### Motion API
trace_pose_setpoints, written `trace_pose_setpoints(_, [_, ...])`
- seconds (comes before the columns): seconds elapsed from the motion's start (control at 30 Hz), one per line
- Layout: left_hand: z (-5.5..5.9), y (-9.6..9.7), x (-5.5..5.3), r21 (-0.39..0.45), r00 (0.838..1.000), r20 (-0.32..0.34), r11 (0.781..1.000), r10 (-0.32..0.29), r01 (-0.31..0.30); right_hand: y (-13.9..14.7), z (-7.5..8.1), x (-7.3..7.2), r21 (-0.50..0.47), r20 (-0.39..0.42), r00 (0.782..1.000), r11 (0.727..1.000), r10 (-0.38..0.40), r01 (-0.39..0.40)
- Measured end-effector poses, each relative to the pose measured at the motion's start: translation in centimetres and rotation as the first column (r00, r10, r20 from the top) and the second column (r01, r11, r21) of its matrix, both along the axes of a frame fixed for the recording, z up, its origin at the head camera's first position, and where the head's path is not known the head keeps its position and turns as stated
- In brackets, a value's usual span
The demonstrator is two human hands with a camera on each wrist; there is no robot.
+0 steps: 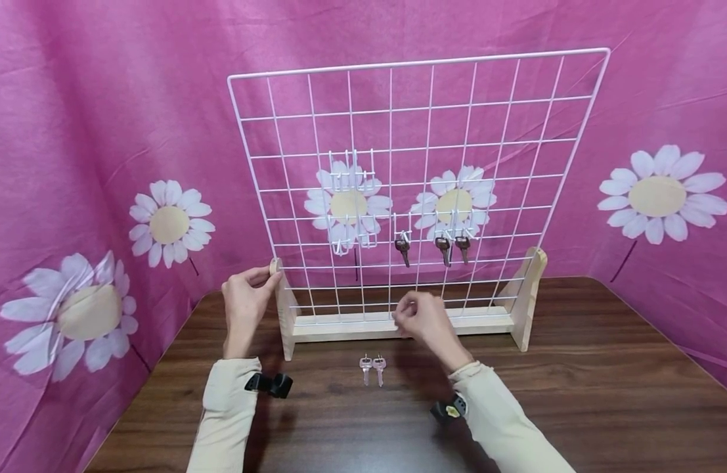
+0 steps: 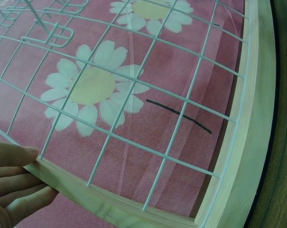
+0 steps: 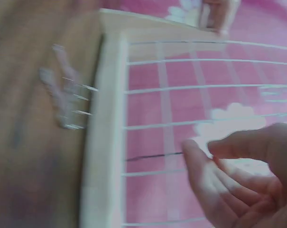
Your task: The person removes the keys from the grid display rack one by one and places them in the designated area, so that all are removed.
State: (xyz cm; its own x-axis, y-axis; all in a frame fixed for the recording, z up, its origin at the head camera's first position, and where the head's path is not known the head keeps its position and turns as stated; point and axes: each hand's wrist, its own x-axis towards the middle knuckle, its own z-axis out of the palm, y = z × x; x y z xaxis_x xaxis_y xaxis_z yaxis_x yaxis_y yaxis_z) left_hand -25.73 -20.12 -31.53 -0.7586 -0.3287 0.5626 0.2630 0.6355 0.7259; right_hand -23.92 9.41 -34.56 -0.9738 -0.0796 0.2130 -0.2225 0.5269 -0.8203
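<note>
My left hand (image 1: pixel 245 301) pinches the top of the left wooden end piece (image 1: pixel 285 309) of the stand, thumb on one side and fingers on the other. A white wire grid (image 1: pixel 391 141) stands upright in this wooden base. My right hand (image 1: pixel 425 320) hovers before the grid's lower part, its fingers loosely bent. In the right wrist view a gap shows between thumb and forefinger, with nothing held. Two silver keys (image 1: pixel 379 371) lie side by side on the table below. Three darker-looking keys, one of them a key (image 1: pixel 402 249) left of the others, hang from white hooks on the grid.
More white wire hooks (image 1: pixel 351 182) hang on the grid's left half, with no keys on them. The right wooden end piece (image 1: pixel 527 302) props up the far side. Beneath is a dark wood table (image 1: pixel 599 394); a pink daisy-patterned cloth (image 1: pixel 132 79) hangs behind and around.
</note>
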Motion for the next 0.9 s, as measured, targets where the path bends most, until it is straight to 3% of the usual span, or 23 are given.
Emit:
trace_pose_setpoints(0.1, [0.0, 0.0, 0.0, 0.001, 1.000, -0.004, 1.000, 0.000, 0.000, 0.6, 2.0, 0.1, 0.014, -0.230, 0.971, 0.997, -0.069, 0.074])
trace_pose_setpoints(0.2, [-0.1, 0.0, 0.0, 0.005, 1.000, -0.007, 1.000, -0.001, 0.001, 1.0, 3.5, 0.0, -0.002, -0.405, 0.905, 0.990, -0.131, 0.143])
trace_pose_setpoints(0.3, [0.0, 0.0, 0.0, 0.008, 1.000, -0.004, 1.000, -0.004, 0.004, 1.2, 4.7, -0.2, -0.027, -0.497, 0.853, 0.985, -0.160, 0.170])
trace_pose_setpoints(0.4, [0.0, 0.0, 0.0, 0.011, 1.000, 0.001, 1.000, -0.007, 0.007, 1.4, 5.6, -0.5, -0.025, -0.540, 0.823, 0.981, -0.175, 0.191])
trace_pose_setpoints(0.57, [-0.1, 0.0, -0.1, 0.016, 1.000, -0.002, 1.000, -0.010, 0.010, 1.3, 6.5, -0.9, -0.012, -0.549, 0.819, 0.981, -0.167, 0.191])
trace_pose_setpoints(0.9, [0.0, 0.0, 0.0, 0.003, 1.000, 0.008, 1.000, -0.004, 0.004, 0.8, 7.3, -1.4, 0.063, -0.508, 0.846, 0.972, -0.164, 0.226])
